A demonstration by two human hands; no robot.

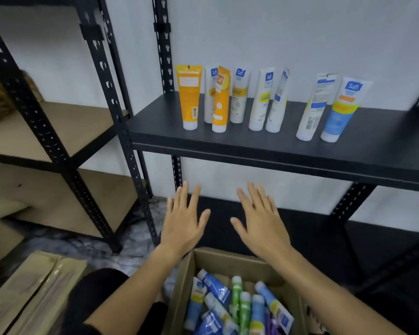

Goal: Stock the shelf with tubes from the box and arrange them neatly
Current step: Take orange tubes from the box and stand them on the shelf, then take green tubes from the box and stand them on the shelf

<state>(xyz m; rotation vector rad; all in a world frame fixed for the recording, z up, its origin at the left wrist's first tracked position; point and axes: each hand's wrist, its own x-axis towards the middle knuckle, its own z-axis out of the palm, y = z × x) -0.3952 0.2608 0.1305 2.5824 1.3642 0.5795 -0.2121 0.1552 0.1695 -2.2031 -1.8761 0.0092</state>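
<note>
Several tubes stand cap-down on the black shelf: two orange tubes at the left, white tubes in the middle, a white tube and a blue tube at the right. Below me an open cardboard box holds several blue, green and white tubes lying loose. My left hand and my right hand hover side by side above the box's far edge, below the shelf, palms down with fingers spread. Neither hand holds anything.
A second black rack with brown boards stands to the left. A closed flat carton lies at the bottom left. The black rack's lower level is dark behind my hands. A white wall backs the shelf.
</note>
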